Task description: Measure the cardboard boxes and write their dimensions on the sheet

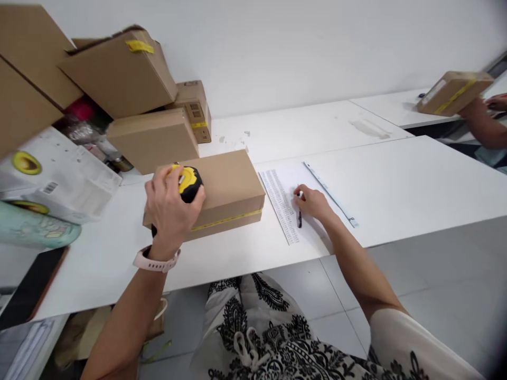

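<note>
Tape measure (190, 182) gripped in left hand (168, 208) against carton (233, 177), nine o'clock; right hand (315, 203) pinching pen (300, 219) over sheet (279, 200), four o'clock (measuring seemingly begun, writing apparently unfinished).

Matt cardboard is shown by the box (225, 192) at centre, plastic by the tape measure (190, 180) left of centre, paper by the sheet (279, 206) and a smooth finish by the tabletop (396, 184).

At least 7 boxes (229, 182) afaict, 1 tape meas. (193, 184), 1 pen (300, 219), 1 sheet (277, 203), 1 thin strip (330, 195), 1 wristband (158, 263).
</note>
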A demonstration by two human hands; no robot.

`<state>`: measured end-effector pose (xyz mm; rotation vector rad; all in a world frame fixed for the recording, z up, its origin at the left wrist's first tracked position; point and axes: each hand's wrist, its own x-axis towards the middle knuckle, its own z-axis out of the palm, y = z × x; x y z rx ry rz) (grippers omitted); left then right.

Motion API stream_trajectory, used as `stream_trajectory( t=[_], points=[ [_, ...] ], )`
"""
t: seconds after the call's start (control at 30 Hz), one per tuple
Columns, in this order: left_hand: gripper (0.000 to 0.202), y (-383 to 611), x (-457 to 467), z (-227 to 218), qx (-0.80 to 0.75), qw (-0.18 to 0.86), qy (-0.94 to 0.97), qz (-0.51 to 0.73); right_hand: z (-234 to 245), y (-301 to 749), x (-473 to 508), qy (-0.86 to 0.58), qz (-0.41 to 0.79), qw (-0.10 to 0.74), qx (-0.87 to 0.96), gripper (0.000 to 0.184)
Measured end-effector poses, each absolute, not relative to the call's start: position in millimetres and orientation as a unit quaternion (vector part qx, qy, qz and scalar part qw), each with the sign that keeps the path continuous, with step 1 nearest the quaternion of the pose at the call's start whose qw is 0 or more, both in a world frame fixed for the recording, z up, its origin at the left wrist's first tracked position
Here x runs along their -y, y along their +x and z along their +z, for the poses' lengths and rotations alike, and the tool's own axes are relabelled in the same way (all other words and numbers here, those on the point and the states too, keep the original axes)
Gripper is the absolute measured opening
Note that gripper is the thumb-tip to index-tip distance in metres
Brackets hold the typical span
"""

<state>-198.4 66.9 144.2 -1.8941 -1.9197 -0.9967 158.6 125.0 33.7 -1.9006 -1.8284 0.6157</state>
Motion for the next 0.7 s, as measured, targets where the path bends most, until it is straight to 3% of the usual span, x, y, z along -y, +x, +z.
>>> stream_trajectory(
  t=[0.13,0.23,0.3,0.37,0.5,0.7],
  points=[
    [0.056,-207.2,-87.5,146.9,0.667,0.142,-0.649,-0.337,36.4,173.6,-121.0,-0.525,0.48,0.451,0.539,0.025],
    [0.065,-201.5,-94.6,144.7,0.639,0.199,-0.647,-0.365,38.0,181.9,-111.3,-0.432,0.547,0.534,0.478,0.034],
    [0.062,-179.8,-88.4,133.7,0.555,0.247,-0.68,-0.41,35.1,182.2,-105.5,-0.42,0.549,0.549,0.469,0.04],
    [0.046,-142.5,-74.1,113.3,0.42,0.254,-0.742,-0.457,29.6,177.8,-101.8,-0.43,0.533,0.562,0.464,0.041],
    [0.03,-56.1,-36.7,60.9,0.245,0.1,-0.901,-0.344,20.4,163.8,-97.8,-0.447,0.502,0.587,0.451,0.058],
    [0.068,-1.9,-20.9,19.0,0.292,-0.001,-0.947,-0.131,22.1,157.6,-90.0,-0.447,0.552,0.505,0.49,0.053]
  ],
)
